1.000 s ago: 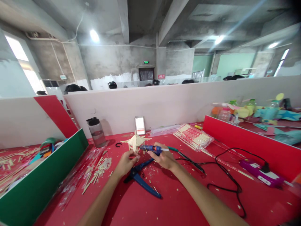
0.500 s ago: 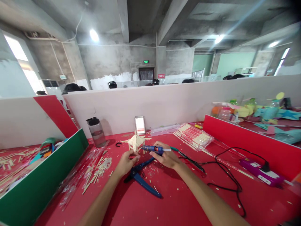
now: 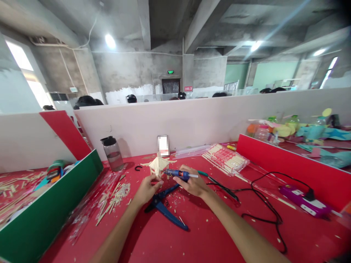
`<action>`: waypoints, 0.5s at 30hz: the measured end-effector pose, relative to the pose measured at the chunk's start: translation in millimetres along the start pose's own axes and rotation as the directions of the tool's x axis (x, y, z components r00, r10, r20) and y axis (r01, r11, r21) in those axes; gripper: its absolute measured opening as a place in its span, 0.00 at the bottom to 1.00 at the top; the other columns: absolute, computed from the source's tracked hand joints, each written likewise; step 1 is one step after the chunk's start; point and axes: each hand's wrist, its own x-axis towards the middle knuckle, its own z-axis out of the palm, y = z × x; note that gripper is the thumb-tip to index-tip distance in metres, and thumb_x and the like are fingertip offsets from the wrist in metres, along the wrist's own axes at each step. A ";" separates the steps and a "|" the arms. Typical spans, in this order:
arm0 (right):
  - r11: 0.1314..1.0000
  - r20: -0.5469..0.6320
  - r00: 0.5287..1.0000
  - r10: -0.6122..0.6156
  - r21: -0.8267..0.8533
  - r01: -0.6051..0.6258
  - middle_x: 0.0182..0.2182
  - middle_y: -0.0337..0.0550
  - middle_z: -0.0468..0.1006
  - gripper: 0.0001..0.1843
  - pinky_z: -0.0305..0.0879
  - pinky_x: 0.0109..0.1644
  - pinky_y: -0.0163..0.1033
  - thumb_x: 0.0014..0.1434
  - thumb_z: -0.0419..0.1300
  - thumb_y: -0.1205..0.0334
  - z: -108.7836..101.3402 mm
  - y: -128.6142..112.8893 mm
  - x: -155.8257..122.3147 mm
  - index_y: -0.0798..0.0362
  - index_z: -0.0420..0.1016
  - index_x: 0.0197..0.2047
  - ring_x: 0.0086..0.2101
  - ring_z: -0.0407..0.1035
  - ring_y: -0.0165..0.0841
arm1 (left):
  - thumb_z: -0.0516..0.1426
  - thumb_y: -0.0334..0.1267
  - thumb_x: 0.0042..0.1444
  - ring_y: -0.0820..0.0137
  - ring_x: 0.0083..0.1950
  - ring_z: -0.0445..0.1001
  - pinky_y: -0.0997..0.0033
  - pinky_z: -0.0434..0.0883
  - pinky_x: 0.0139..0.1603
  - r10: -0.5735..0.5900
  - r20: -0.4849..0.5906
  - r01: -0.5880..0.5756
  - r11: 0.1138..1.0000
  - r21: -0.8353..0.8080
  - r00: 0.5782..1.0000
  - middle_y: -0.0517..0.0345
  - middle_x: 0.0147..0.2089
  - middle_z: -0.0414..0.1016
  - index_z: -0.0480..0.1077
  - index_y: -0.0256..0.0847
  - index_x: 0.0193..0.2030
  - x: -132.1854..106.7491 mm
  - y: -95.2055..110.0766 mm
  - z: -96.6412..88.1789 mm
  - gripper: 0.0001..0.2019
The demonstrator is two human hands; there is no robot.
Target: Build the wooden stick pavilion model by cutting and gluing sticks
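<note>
Left hand: the left hand [image 3: 146,190] is reaching up to the small stick model [image 3: 158,165], fingertips pinching together at its lower edge; the contact is tiny in this view, so the grip is probably on a leg or base stick.
Right hand: the right hand [image 3: 193,184] is wrapping closed around the blue glue gun [image 3: 175,172], its nozzle pointing left and sitting just beside the model's right side.
Where the model is: it is standing upright on the red table [image 3: 208,233], between the two hands and the phone [image 3: 163,145] propped against the partition behind it.
Handling: the model is looking very light, stiff and brittle, with thin sticks and glue joints that would likely be giving way under a squeeze; the base or a corner post seems the safest place to be holding, with a light pinch, away from any fresh glue.
Under the hands: blue pliers [image 3: 164,208] are lying open on the table, untouched.
Left of the hands: loose stick offcuts [image 3: 112,199] are lying scattered, with a water bottle [image 3: 112,153] standing behind them.
Right of the hands: a bundle of sticks [image 3: 226,159] is lying near the partition, and a black cable [image 3: 263,204] is trailing toward a purple power strip [image 3: 304,202].
</note>
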 end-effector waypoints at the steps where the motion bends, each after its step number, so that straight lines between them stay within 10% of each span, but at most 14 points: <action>1: 1.000 -0.005 1.000 0.001 -0.005 -0.001 0.27 0.37 0.66 0.18 0.60 0.35 0.37 0.64 0.56 0.47 -0.8 0.0 0.1 0.50 0.65 0.28 0.28 0.64 0.32 | 0.59 0.48 0.55 0.69 0.32 0.71 0.70 0.70 0.36 -0.002 0.000 0.002 1.000 -0.003 1.000 0.57 0.30 0.74 0.73 0.37 0.30 0.0 -0.3 0.1 0.14; 15: 0.999 0.009 1.000 0.017 -0.027 -0.017 0.27 0.37 0.67 0.19 0.60 0.33 0.36 0.64 0.56 0.45 0.1 6.3 -0.4 0.50 0.64 0.28 0.27 0.64 0.31 | 0.61 0.47 0.52 0.67 0.33 0.72 0.70 0.70 0.36 -0.006 -0.034 0.005 0.999 -0.038 0.999 0.56 0.30 0.75 0.74 0.38 0.30 -0.3 -1.2 0.2 0.13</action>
